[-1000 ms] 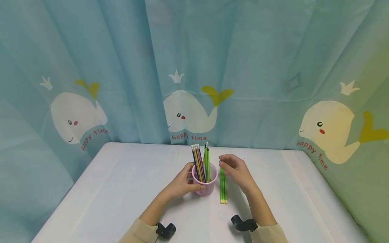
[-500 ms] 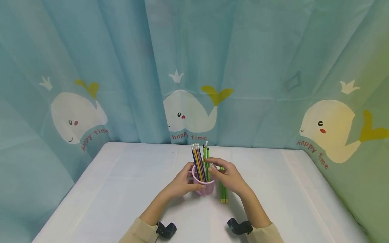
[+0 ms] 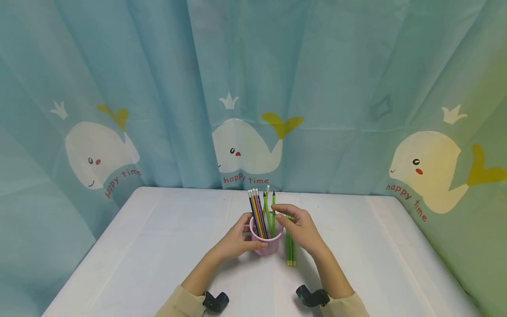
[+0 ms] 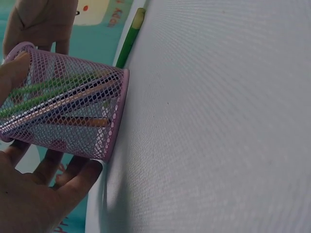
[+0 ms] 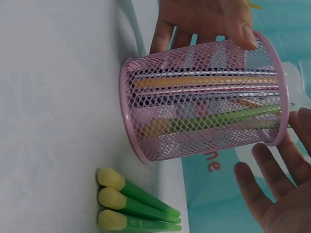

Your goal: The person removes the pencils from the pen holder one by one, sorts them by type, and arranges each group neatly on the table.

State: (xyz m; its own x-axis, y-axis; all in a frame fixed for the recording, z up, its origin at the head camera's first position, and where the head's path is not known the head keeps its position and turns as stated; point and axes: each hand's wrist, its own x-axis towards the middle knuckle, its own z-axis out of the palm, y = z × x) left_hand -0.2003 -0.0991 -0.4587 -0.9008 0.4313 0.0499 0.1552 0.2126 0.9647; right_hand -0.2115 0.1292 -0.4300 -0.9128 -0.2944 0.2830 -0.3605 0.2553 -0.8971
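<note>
A pink mesh pencil cup (image 3: 267,248) stands on the table, holding several striped pencils (image 3: 255,211) with white eraser ends and green pencils (image 3: 266,207) with dark tips. My left hand (image 3: 233,240) grips the cup from the left, thumb across its front below the rim. Over the cup's right rim is my right hand (image 3: 297,224), thumb and index finger pinching a green pencil (image 3: 273,198) that stands in the cup. Its other fingers are spread in the right wrist view. Three green pencils (image 5: 141,204) with pale ends lie side by side right of the cup.
The white table (image 3: 158,246) runs back to a blue curtain (image 3: 336,88) printed with whales. Black curved devices are strapped to both wrists, the left device (image 3: 215,301) and the right device (image 3: 313,296).
My right hand has moved left from above the loose green pencils to those in the cup. The green pencils in the cup have spread apart. My left hand has kept its hold.
</note>
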